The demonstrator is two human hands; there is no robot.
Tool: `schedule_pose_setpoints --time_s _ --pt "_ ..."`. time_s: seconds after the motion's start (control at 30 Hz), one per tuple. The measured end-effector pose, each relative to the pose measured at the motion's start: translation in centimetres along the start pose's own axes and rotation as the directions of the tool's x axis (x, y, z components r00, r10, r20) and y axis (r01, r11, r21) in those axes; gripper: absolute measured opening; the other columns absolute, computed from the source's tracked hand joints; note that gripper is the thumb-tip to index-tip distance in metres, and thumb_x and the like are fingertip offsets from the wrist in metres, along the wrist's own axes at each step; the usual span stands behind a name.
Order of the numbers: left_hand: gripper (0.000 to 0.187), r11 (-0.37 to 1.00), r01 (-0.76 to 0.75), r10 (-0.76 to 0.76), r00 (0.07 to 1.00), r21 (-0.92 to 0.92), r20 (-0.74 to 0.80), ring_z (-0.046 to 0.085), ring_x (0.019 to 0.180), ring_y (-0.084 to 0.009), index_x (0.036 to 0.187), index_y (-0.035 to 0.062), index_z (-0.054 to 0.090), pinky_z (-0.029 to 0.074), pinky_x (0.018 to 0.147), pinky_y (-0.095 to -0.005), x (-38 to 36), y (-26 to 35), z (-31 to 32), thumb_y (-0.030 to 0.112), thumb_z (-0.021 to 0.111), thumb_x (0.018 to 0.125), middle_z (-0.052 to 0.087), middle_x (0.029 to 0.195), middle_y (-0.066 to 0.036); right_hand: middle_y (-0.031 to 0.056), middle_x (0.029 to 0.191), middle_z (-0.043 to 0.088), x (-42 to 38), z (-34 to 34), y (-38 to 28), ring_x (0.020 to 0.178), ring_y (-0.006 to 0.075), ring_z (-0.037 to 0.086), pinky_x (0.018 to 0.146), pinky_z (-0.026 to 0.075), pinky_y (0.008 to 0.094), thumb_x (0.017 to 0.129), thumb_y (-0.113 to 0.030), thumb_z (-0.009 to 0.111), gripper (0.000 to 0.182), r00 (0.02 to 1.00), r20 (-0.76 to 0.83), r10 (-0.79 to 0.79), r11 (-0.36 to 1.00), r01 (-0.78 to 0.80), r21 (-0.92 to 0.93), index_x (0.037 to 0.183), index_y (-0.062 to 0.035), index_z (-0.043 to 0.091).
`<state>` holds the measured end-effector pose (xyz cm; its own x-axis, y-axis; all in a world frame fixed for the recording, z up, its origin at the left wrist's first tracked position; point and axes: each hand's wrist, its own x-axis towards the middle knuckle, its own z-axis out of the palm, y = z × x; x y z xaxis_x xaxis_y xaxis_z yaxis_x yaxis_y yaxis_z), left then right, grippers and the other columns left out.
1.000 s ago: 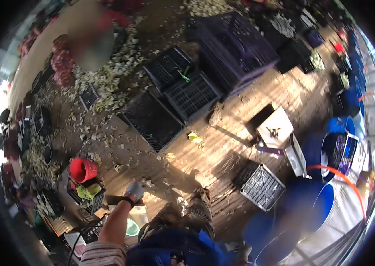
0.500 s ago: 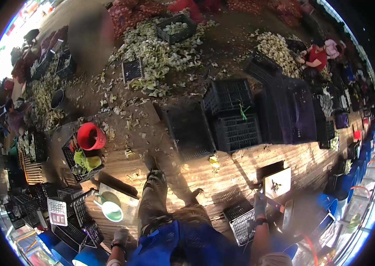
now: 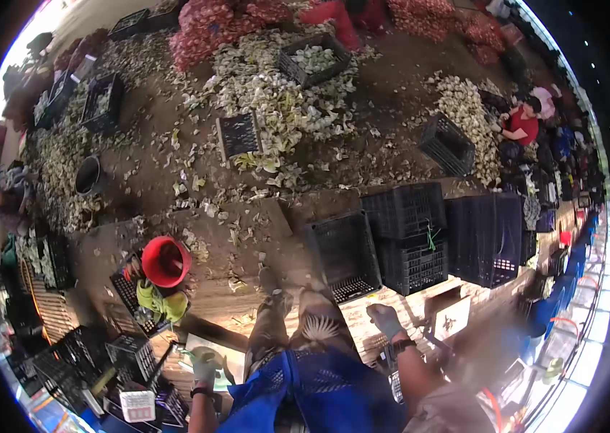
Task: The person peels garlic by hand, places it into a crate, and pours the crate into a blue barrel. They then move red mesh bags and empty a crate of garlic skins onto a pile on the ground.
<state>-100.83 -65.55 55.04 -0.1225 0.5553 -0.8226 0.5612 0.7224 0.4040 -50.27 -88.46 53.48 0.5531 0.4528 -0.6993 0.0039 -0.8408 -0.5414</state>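
My left hand (image 3: 205,364), in a light glove, hangs low beside my left leg, over a pale green bowl (image 3: 229,366) that it partly covers. Blur hides how its fingers lie. On the other side, my right hand (image 3: 386,320), also gloved, is held out near the front of an empty black crate (image 3: 349,288). Its fingers are curled in, and nothing shows in them. A red bucket (image 3: 166,261) and a yellow-green cloth (image 3: 162,302) rest in a black crate at the left.
Stacked black crates (image 3: 410,249) and a dark purple crate (image 3: 484,242) stand ahead to the right. Leafy trimmings (image 3: 283,108) litter the floor. A person in red (image 3: 523,128) sits by a pale heap at the far right. More crates (image 3: 67,364) lie lower left.
The view has shifted, and the crates ahead sit lower in it. My right hand has moved forward and inward; my left hand has risen to over the bowl.
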Motion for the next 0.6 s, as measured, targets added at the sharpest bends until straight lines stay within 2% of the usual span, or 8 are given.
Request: schedule_pose_setpoints --time_s 0.27,0.3,0.33,0.4,0.47,0.53,0.57,0.6 --pt "0.022 0.996 -0.072 0.069 0.996 0.061 0.061 0.06 0.046 -0.0162 0.103 0.0016 0.07 0.047 0.039 -0.0286 10.9 7.3 0.2 0.015 0.064 0.086 0.066 0.069 -0.008 0.0039 0.068 0.065 1.3 -5.0 -2.2 0.058 0.0113 0.058 0.058 0.048 0.0278 0.085 -0.027 0.064 0.028 0.943 -0.107 0.315 0.937 -0.29 0.196 0.091 -0.0013 0.072" --pt "0.021 0.874 -0.34 0.358 0.934 0.347 0.015 0.063 0.053 -0.0179 0.102 0.0018 0.07 0.051 0.045 -0.0314 16.8 2.3 -0.9 0.014 0.064 0.085 0.067 0.073 -0.007 0.0039 0.068 0.065 1.7 -5.5 -2.2 0.058 0.0113 0.058 0.058 0.048 0.0278 0.085 -0.027 0.064 0.028 0.941 -0.116 0.318 0.934 -0.29 0.208 0.091 -0.0013 0.072" --pt "0.022 0.955 -0.121 0.128 0.992 0.27 -0.008 0.065 0.065 -0.0179 0.102 0.0021 0.07 0.053 0.055 -0.0342 9.3 12.1 0.1 0.014 0.066 0.084 0.068 0.077 -0.007 0.0072 0.076 0.068 2.5 -6.1 -1.8 0.063 0.0146 0.063 0.061 0.05 0.029 0.085 -0.027 0.062 0.03 0.941 -0.079 0.328 0.941 -0.319 0.11 0.093 0.0013 0.07" --pt "0.023 0.803 -0.332 0.385 0.923 0.494 -0.007 0.066 0.075 -0.0182 0.101 0.002 0.07 0.054 0.063 -0.0354 16.2 7.5 -2.5 0.014 0.068 0.081 0.069 0.078 -0.007 0.0104 0.084 0.07 4.8 -7.2 -1.5 0.068 0.018 0.067 0.064 0.053 0.0301 0.086 -0.027 0.06 0.033 0.937 -0.055 0.345 0.938 -0.344 0.035 0.095 0.0039 0.068" --pt "0.027 0.966 -0.165 0.17 0.985 0.201 -0.011 0.067 0.077 -0.0214 0.101 0.0044 0.07 0.055 0.064 -0.0358 20.6 5.7 -4.4 0.015 0.071 0.076 0.071 0.08 -0.009 0.0109 0.087 0.071 8.4 -8.5 -2.3 0.07 0.0189 0.068 0.064 0.053 0.0298 0.086 -0.027 0.06 0.032 0.894 0.093 0.438 0.89 -0.417 -0.184 0.093 0.0031 0.069" --pt "0.026 0.933 0.298 -0.291 0.954 -0.202 0.067 0.069 0.075 -0.0242 0.096 0.006 0.072 0.054 0.064 -0.0357 23.4 11.2 -4.0 0.01 0.072 0.071 0.071 0.078 -0.01 0.0109 0.085 0.071 9.9 -10.5 -5.7 0.073 0.0171 0.07 0.061 0.053 0.0305 0.087 -0.033 0.059 0.036 0.952 0.015 0.305 0.951 -0.304 -0.051 0.095 0.0008 0.069" --pt "0.024 0.942 -0.224 0.218 0.974 0.248 0.054 0.069 0.072 -0.0249 0.093 0.0049 0.072 0.055 0.063 -0.0357 22.8 13.3 -2.3 0.008 0.071 0.069 0.07 0.077 -0.011 0.01 0.083 0.071 11.4 -11.2 -6.9 0.072 0.0184 0.068 0.064 0.053 0.0329 0.086 -0.037 0.061 0.039 0.937 0.016 0.35 0.934 -0.35 0.077 0.1 -0.001 0.069" --pt "0.022 0.505 -0.482 0.67 0.742 0.716 0.027 0.068 0.07 -0.0256 0.089 0.0038 0.072 0.055 0.063 -0.0357 21.4 15.6 -1.0 0.005 0.07 0.067 0.07 0.076 -0.012 0.0091 0.081 0.071 13.3 -11.9 -7.4 0.071 0.0198 0.067 0.068 0.052 0.0353 0.086 -0.041 0.062 0.043 0.919 0.022 0.394 0.898 -0.39 0.204 0.104 -0.0029 0.069"
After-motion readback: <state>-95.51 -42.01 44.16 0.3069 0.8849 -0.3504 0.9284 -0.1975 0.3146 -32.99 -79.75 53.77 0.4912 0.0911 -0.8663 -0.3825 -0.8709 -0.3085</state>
